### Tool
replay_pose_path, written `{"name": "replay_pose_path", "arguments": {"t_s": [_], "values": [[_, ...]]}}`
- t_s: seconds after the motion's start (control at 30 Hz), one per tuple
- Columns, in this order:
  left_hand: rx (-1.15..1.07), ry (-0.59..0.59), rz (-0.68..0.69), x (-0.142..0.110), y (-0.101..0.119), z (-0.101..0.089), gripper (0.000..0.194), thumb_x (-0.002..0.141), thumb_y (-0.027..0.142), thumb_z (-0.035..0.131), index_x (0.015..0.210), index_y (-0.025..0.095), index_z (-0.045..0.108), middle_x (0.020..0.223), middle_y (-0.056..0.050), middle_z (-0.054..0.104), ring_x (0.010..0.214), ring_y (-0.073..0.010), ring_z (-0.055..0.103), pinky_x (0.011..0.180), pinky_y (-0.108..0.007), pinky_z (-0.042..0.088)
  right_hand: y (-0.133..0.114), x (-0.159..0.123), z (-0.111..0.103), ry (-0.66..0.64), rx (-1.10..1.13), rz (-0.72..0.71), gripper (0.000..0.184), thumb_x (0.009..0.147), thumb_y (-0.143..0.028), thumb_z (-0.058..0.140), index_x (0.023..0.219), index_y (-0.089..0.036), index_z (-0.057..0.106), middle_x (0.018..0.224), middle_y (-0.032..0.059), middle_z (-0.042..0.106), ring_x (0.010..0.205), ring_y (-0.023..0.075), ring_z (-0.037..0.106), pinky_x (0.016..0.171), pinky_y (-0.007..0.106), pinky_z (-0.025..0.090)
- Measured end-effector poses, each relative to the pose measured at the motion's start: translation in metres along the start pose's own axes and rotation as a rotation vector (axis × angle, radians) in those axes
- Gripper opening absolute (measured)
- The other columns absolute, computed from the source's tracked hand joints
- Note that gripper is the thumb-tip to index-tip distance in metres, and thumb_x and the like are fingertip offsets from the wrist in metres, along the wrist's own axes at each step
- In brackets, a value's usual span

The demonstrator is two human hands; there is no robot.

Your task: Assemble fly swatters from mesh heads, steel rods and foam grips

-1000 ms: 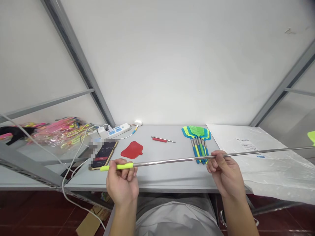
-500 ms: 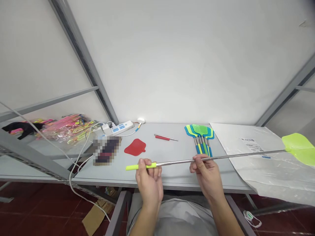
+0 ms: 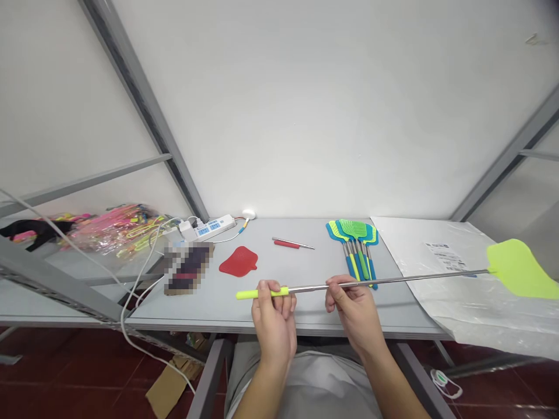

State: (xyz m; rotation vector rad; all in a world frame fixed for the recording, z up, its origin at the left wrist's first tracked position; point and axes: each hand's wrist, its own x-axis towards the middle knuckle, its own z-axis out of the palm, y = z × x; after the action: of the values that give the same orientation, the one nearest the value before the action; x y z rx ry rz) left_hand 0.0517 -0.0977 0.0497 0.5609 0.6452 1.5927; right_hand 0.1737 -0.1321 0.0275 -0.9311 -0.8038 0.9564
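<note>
A yellow-green fly swatter (image 3: 519, 269) with a long metal telescopic rod stretches across the front of the table, held above it. My left hand (image 3: 274, 323) is closed around its yellow grip. Farther along, my right hand (image 3: 353, 314) pinches the metal rod. The swatter's flat head is out to the right, over a white plastic sheet. Behind my right hand lies a bunch of blue, yellow and green fly swatters (image 3: 354, 230). A red swatter head (image 3: 239, 261) and a separate red-gripped metal rod (image 3: 287, 244) rest on the table beyond my left hand.
The grey table (image 3: 301, 230) meets a white wall. A white power strip (image 3: 213, 227) with cables sits at the back left, near bagged colourful items (image 3: 126, 227). A white plastic sheet (image 3: 406, 247) covers the right side. Metal frame posts (image 3: 148, 110) stand at both sides.
My right hand has slid left along the rod, closer to my left hand. My left hand and the grip have shifted slightly right, while the swatter's head sits a little farther left.
</note>
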Motion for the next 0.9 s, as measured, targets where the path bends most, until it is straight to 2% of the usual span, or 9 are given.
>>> {"name": "replay_pose_path", "arguments": {"t_s": [0.1, 0.17, 0.37, 0.53, 0.63, 0.73, 0.8, 0.9], "values": [[-0.022, 0.039, -0.015, 0.011, 0.003, -0.006, 0.03, 0.089, 0.043, 0.06, 0.074, 0.018, 0.054, 0.05, 0.01, 0.025, 0.041, -0.0055, 0.023, 0.044, -0.02, 0.031, -0.006, 0.006, -0.009, 0.006, 0.085, 0.046, 0.021, 0.08, -0.038, 0.072, 0.09, -0.02, 0.069, 0.055, -0.0033, 0.055, 0.051, 0.0114, 0.05, 0.053, 0.026, 0.037], [-0.052, 0.074, 0.006, 0.021, 0.011, -0.011, 0.028, 0.089, 0.041, 0.061, 0.074, 0.018, 0.054, 0.05, 0.01, 0.026, 0.041, -0.0054, 0.021, 0.043, -0.02, 0.029, -0.015, 0.01, -0.021, 0.055, 0.143, 0.026, 0.021, 0.079, -0.039, 0.073, 0.088, -0.02, 0.069, 0.055, -0.0038, 0.053, 0.051, 0.0107, 0.049, 0.052, 0.025, 0.038], [-0.102, 0.11, 0.129, 0.05, 0.052, -0.028, 0.027, 0.09, 0.035, 0.059, 0.071, 0.018, 0.05, 0.047, 0.01, 0.028, 0.039, -0.0062, 0.019, 0.041, -0.02, 0.027, -0.052, 0.022, -0.066, 0.262, 0.28, -0.051, 0.023, 0.075, -0.037, 0.078, 0.082, -0.018, 0.067, 0.055, -0.0065, 0.044, 0.049, 0.0065, 0.042, 0.048, 0.02, 0.038], [-0.105, 0.155, 0.203, 0.068, 0.076, -0.049, 0.026, 0.09, 0.036, 0.057, 0.073, 0.019, 0.048, 0.045, 0.01, 0.027, 0.039, -0.0073, 0.019, 0.04, -0.02, 0.027, -0.062, 0.027, -0.089, 0.361, 0.382, -0.096, 0.025, 0.075, -0.037, 0.078, 0.082, -0.017, 0.065, 0.055, -0.0084, 0.039, 0.048, 0.0046, 0.036, 0.045, 0.015, 0.036], [-0.104, 0.177, 0.238, 0.074, 0.083, -0.059, 0.026, 0.09, 0.038, 0.056, 0.074, 0.019, 0.048, 0.046, 0.01, 0.028, 0.039, -0.0074, 0.02, 0.04, -0.02, 0.027, -0.061, 0.029, -0.091, 0.396, 0.418, -0.095, 0.025, 0.079, -0.041, 0.074, 0.085, -0.018, 0.065, 0.054, -0.0087, 0.038, 0.047, 0.0049, 0.034, 0.045, 0.015, 0.036], [-0.11, 0.182, 0.244, 0.077, 0.082, -0.06, 0.026, 0.09, 0.038, 0.056, 0.074, 0.019, 0.047, 0.046, 0.011, 0.027, 0.038, -0.007, 0.021, 0.04, -0.019, 0.027, -0.057, 0.03, -0.087, 0.444, 0.38, -0.158, 0.027, 0.083, -0.043, 0.068, 0.088, -0.017, 0.067, 0.053, -0.0078, 0.04, 0.048, 0.0061, 0.037, 0.048, 0.018, 0.039], [-0.123, 0.202, 0.248, 0.073, 0.075, -0.053, 0.027, 0.089, 0.037, 0.058, 0.073, 0.019, 0.045, 0.048, 0.011, 0.028, 0.038, -0.0064, 0.022, 0.04, -0.019, 0.026, -0.051, 0.03, -0.078, 0.464, 0.342, -0.215, 0.028, 0.084, -0.044, 0.065, 0.091, -0.016, 0.068, 0.056, -0.0059, 0.045, 0.051, 0.0069, 0.041, 0.051, 0.019, 0.04], [-0.116, 0.202, 0.202, 0.055, 0.049, -0.035, 0.029, 0.087, 0.037, 0.062, 0.071, 0.019, 0.045, 0.051, 0.011, 0.032, 0.038, -0.0049, 0.022, 0.04, -0.019, 0.025, -0.031, 0.026, -0.048, 0.452, 0.294, -0.241, 0.03, 0.083, -0.043, 0.065, 0.094, -0.016, 0.07, 0.074, -0.0005, 0.058, 0.061, 0.0078, 0.05, 0.056, 0.02, 0.042]]}}
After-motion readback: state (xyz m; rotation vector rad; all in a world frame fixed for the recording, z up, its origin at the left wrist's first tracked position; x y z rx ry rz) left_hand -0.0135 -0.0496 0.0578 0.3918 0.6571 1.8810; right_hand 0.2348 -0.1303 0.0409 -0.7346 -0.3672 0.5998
